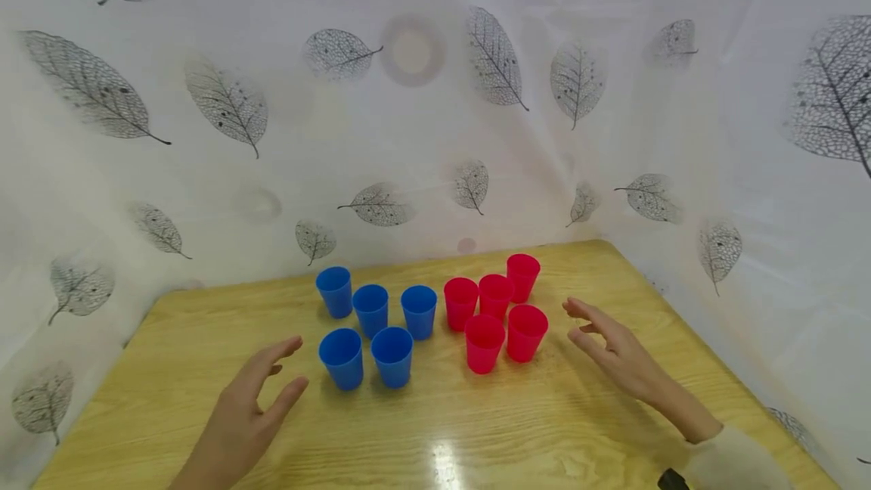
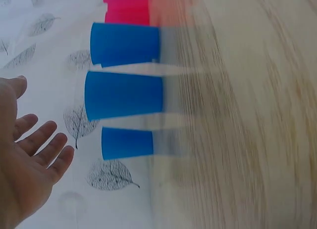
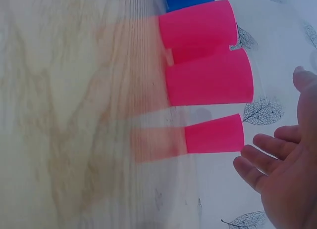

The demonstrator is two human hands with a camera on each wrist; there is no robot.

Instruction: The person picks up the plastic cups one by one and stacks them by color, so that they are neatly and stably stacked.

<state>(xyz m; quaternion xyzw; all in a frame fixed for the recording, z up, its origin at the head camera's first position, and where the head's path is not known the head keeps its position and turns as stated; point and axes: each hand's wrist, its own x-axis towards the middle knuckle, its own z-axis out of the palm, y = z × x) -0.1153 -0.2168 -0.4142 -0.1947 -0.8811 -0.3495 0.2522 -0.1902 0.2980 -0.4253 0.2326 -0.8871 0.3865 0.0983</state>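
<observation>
Several blue cups (image 1: 342, 361) stand upright, mouths up, in a loose group left of the table's middle. To their right stands a group of several red cups (image 1: 484, 346), also upright. My left hand (image 1: 245, 407) is left of the front blue cup, fingers spread and holding nothing. My right hand (image 1: 615, 354) hovers right of the red cups, its fingers extended and thumb apart, holding nothing. In the left wrist view the blue cups (image 2: 124, 95) are apart from the fingers. The right wrist view has the red cups (image 3: 210, 78) beside the loosely bent fingers.
The wooden table (image 1: 408, 437) reflects light near its front. A white curtain (image 1: 422, 134) printed with grey leaves hangs behind the table and along both sides. A dark object (image 1: 672, 479) shows by the right sleeve (image 1: 735, 463).
</observation>
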